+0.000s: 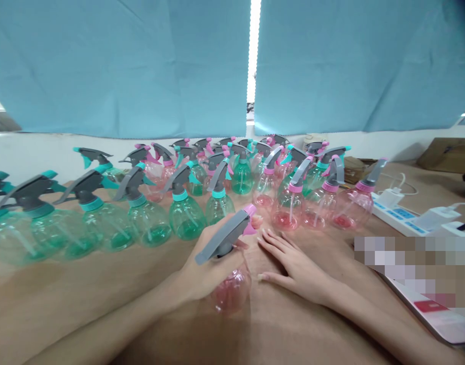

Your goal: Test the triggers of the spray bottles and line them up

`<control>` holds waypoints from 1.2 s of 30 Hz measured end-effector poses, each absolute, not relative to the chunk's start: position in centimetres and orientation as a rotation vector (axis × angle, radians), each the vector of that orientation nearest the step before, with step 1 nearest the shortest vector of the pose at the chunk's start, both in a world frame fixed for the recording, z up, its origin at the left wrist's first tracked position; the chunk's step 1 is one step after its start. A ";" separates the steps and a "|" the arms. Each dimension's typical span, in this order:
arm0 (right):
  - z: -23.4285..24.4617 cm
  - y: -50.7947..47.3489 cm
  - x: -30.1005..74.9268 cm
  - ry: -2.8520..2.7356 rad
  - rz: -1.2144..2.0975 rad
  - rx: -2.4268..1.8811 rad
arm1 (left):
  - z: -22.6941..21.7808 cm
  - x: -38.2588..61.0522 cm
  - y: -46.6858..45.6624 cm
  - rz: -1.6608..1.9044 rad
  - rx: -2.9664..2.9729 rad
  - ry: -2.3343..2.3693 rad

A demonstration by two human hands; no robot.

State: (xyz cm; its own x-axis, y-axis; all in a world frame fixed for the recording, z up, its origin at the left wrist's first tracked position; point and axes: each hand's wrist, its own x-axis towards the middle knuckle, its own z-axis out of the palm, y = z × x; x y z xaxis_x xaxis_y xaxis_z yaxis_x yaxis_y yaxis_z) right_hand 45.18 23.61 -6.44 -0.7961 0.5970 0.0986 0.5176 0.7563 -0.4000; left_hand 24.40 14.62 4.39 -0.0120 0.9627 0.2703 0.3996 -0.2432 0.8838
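Observation:
My left hand [213,253] is wrapped round the neck of a pink spray bottle [232,291] with a grey head and pink trigger. The bottle stands upright, close to me at the middle of the table, and its collar is hidden by my fingers. Just right of it, my right hand [289,261] lies palm down on the brown table surface [293,324] with fingers stretched out, holding nothing. Beyond my left hand stands a row of green spray bottles [186,218]. Past my right fingertips are several pink spray bottles [287,215].
More green and pink bottles crowd the back, before a white ledge and a blue curtain [103,66]. At right are a white power strip [392,213] with plugs and a flat white object [449,322], partly blurred out. A brown box [449,154] sits at the far right.

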 end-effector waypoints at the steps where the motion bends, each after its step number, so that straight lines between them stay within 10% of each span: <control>1: -6.4 23.6 45.2 -2.735 0.526 -0.882 | 4.4 24.4 14.6 1.221 1.695 1.418; 36: -6.7 23.7 45.2 -2.693 0.512 -0.837 | 4.2 25.2 14.8 1.279 1.666 1.473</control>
State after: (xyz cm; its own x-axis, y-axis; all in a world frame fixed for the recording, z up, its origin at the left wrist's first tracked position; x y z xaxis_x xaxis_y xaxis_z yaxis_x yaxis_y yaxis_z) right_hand 45.24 23.73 -6.74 -0.7949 0.5870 0.1535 0.4897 0.7700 -0.4090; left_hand 25.15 14.77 4.17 -0.0628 0.9573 0.2822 0.4138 -0.2323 0.8802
